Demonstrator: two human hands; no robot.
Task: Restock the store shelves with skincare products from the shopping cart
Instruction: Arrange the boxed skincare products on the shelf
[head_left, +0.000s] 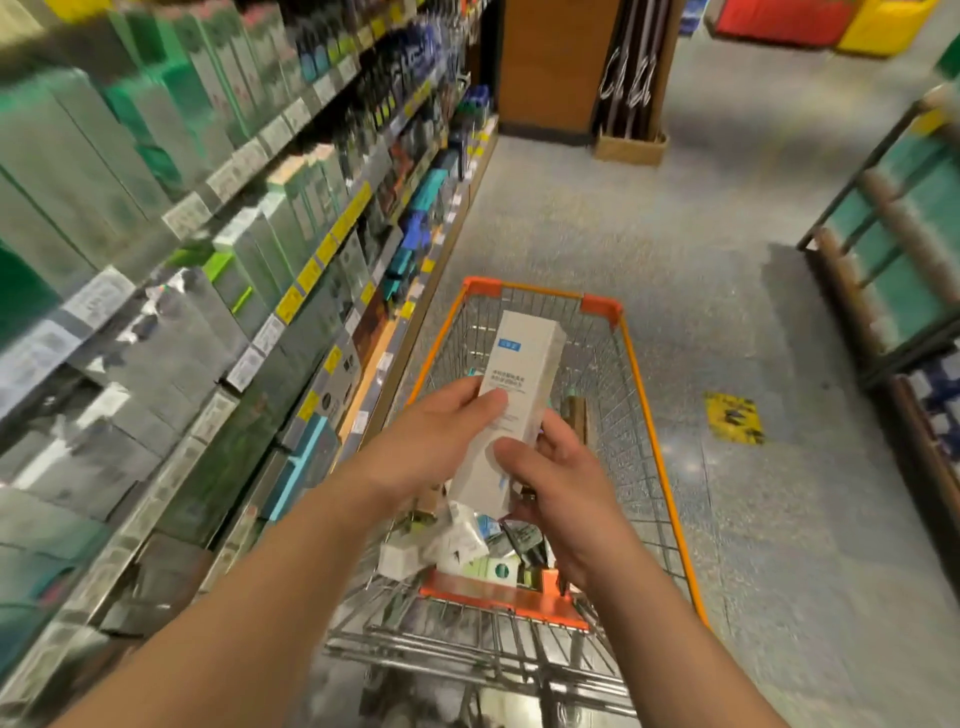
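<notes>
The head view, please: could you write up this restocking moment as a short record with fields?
setting: store aisle, stocked shelves on the person's left
held item: tall white box with a small blue label, tilted, above the cart
left hand: grips the box's left side
right hand: grips the box's lower end
cart: orange-rimmed wire shopping cart straight ahead
cart contents: loose small packages at the near end
floor: grey, yellow floor sticker right of the cart

left hand (441, 431) + right hand (550, 478) grip white box (519, 395) | above cart (644, 415) | shelves (218, 218) left
</notes>
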